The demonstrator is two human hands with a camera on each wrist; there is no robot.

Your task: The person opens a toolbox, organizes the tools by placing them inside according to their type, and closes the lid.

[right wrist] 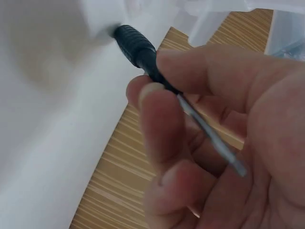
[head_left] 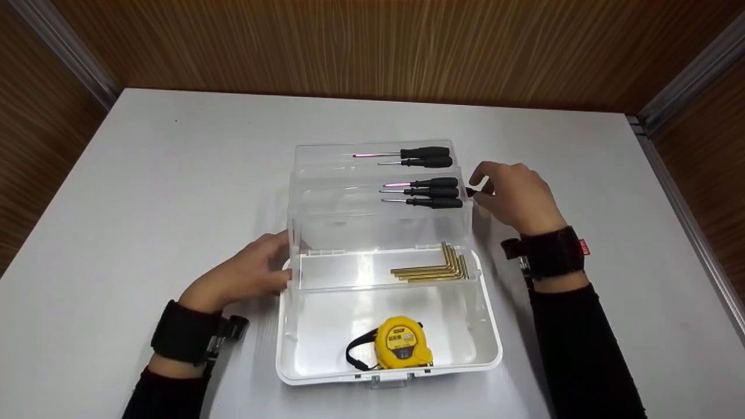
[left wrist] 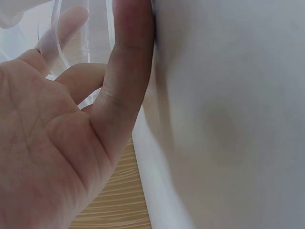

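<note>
A clear plastic toolbox (head_left: 492, 349) stands open on the table, its stepped trays raised at the back. My left hand (head_left: 244, 276) rests against the box's left wall, fingers (left wrist: 128, 71) straight along the white plastic. My right hand (head_left: 515, 195) hovers at the right end of the middle tray and pinches a small black-handled screwdriver (right wrist: 138, 47) between thumb and fingers; only its handle tip (head_left: 470, 192) shows in the head view. Two screwdrivers (head_left: 425, 157) lie in the top tray and three screwdrivers (head_left: 430, 192) in the middle one.
Brass hex keys (head_left: 436, 267) lie in the lowest tray, and a yellow tape measure (head_left: 401, 343) sits in the box's bottom. The white table (head_left: 145, 174) is closed in by wooden walls behind and on both sides.
</note>
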